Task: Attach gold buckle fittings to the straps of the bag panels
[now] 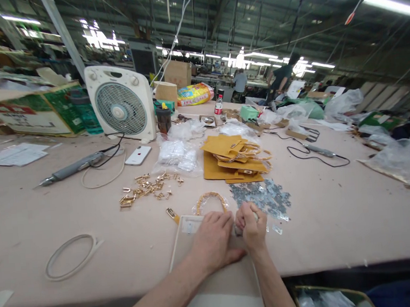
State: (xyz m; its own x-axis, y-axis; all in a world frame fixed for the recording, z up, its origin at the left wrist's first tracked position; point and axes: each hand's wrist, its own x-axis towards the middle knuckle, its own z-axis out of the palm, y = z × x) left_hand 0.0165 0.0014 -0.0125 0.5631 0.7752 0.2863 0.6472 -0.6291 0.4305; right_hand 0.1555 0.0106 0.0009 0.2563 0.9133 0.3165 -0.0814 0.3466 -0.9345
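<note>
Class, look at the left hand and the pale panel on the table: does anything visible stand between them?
Nothing visible does: the left hand rests directly on the pale panel. The right hand is closed beside it, near the panel's far right corner, not between them.

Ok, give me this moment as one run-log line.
left hand: resting on pale panel; right hand: gripping mostly hidden object near panel's right edge; ahead: grey metal plates, mustard bags; ahead-left: gold fittings
</note>
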